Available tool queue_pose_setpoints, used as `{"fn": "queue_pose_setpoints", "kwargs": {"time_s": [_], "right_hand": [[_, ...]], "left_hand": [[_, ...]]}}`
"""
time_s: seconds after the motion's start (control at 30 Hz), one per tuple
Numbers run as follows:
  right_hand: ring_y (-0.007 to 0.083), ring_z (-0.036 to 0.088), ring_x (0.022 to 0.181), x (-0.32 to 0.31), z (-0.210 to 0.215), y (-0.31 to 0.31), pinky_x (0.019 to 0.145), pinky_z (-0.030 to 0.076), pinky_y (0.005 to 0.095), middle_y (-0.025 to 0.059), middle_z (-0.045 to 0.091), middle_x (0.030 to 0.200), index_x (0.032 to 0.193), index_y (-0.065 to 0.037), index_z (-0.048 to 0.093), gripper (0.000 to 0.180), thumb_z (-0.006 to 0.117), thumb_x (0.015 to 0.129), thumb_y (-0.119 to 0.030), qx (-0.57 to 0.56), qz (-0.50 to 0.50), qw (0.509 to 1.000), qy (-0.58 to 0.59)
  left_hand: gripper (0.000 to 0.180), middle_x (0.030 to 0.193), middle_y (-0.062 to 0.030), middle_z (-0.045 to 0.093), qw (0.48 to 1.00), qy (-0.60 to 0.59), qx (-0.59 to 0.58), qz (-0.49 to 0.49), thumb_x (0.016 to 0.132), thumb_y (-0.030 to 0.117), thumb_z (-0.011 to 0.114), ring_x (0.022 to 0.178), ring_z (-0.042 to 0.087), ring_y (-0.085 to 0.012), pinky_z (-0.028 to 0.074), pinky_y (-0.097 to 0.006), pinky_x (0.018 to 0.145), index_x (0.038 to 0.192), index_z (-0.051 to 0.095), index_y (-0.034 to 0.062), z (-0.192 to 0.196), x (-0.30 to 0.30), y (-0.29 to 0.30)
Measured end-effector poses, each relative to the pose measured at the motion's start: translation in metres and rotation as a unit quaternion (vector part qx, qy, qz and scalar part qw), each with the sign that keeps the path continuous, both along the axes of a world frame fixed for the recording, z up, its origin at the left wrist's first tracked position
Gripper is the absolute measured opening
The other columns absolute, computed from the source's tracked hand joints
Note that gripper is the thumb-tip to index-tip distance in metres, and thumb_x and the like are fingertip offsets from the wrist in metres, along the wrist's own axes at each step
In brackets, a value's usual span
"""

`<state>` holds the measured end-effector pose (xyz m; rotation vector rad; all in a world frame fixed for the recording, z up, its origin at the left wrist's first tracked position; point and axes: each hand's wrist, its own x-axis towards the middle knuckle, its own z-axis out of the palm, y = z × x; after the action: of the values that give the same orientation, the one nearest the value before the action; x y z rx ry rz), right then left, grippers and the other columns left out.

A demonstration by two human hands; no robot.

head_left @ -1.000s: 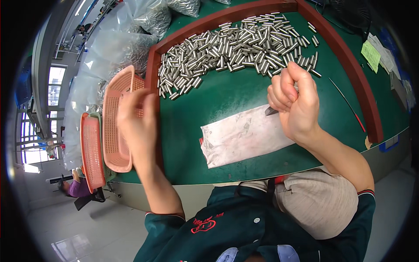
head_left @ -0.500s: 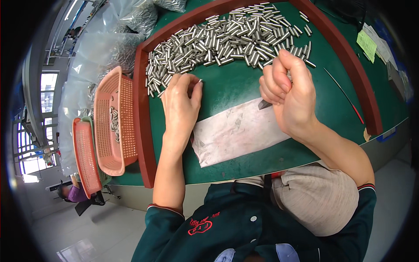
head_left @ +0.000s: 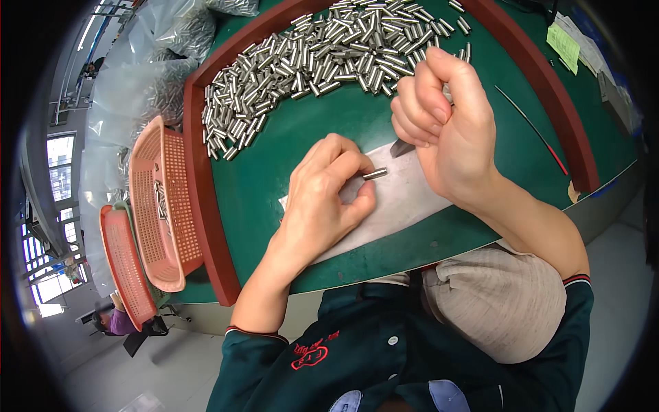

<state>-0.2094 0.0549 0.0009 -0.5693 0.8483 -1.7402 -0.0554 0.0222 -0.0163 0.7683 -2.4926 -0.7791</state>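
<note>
My left hand pinches a short metal pin between thumb and fingertips, over the grey cloth lying near the front edge of the green table. My right hand is closed in a fist around a dark blade-like tool, its tip touching the cloth. A heap of loose pins covers the table's far side inside the red-brown rim. Two pink mesh baskets stand off the left edge, beside clear plastic bags.
</note>
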Motion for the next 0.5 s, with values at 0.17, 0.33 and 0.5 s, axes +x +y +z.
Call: {"fn": "queue_pose_setpoints", "kwargs": {"time_s": [0.17,0.33,0.5], "right_hand": [[0.0067,0.016,0.039,0.004,0.000,0.005,0.039,0.018,0.0229,-0.0033,0.024,0.042,0.049,-0.013,0.025,0.042,0.028,0.090,-0.023,0.006,0.044,0.999,0.012],[0.0068,0.016,0.040,0.008,-0.002,0.005,0.039,0.018,0.0231,-0.0032,0.024,0.042,0.050,-0.013,0.026,0.041,0.028,0.090,-0.023,-0.001,0.038,0.999,0.018],[0.0070,0.017,0.040,0.008,-0.004,0.004,0.040,0.018,0.0230,-0.0032,0.024,0.043,0.050,-0.013,0.026,0.041,0.028,0.090,-0.024,-0.004,0.040,0.999,0.013]], "left_hand": [[0.012,0.069,-0.0079,0.051,0.999,0.012,0.039,0.031,0.062,0.002,0.063,0.063,0.051,-0.0228,0.041,-0.032,0.056,0.071,0.056,0.0015,-0.004,0.000,0.003],[0.008,0.064,-0.0081,0.050,0.998,0.034,0.042,0.041,0.064,0.000,0.063,0.057,0.050,-0.0219,0.040,-0.031,0.051,0.067,0.055,0.0012,-0.009,-0.001,0.003],[0.009,0.064,-0.0084,0.050,0.997,0.031,0.043,0.050,0.063,-0.001,0.063,0.056,0.050,-0.0220,0.040,-0.031,0.051,0.066,0.055,0.0011,-0.010,-0.001,0.004]]}}
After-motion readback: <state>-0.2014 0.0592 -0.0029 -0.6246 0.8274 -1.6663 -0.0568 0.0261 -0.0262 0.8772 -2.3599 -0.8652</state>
